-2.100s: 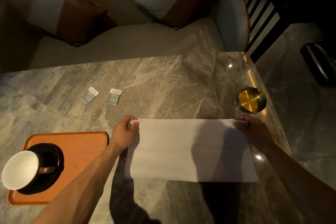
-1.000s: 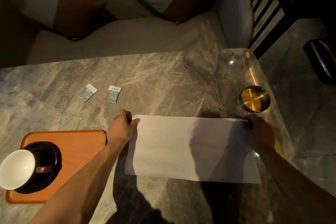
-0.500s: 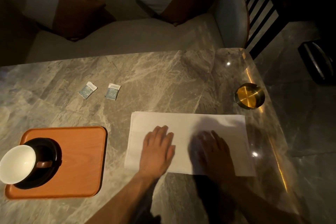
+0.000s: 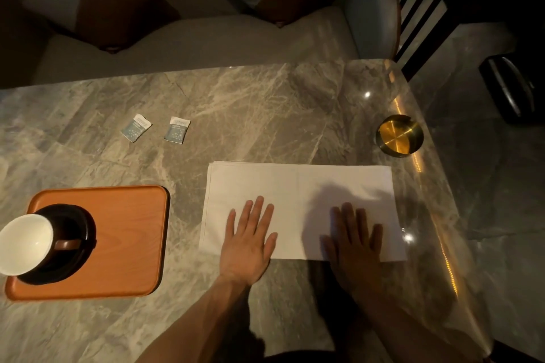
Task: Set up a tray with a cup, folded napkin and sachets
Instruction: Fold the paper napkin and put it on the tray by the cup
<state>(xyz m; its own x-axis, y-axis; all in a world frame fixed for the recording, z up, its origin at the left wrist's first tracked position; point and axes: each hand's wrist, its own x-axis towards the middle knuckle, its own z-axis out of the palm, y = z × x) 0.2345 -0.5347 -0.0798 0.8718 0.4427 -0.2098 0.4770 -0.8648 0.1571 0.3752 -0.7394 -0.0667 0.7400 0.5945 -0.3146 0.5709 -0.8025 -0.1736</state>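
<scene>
White napkin (image 4: pixel 298 194) lies under both flat, open palms, left hand (image 4: pixel 247 240) and right hand (image 4: pixel 352 240); uneven pressing on the polished bench (image 4: pixel 265 115) could skew its layers.

Cup (image 4: pixel 25 240) clipped at frame's left edge; sachets' (image 4: pixel 136 127) print too small to read; right hand (image 4: pixel 355 240) in shadow, detail lost.

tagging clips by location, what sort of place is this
Probably a hotel lounge or café seating area: a polished grey marble table, a cushioned cream sofa behind it, and a round brass ashtray near the table's edge.
</scene>
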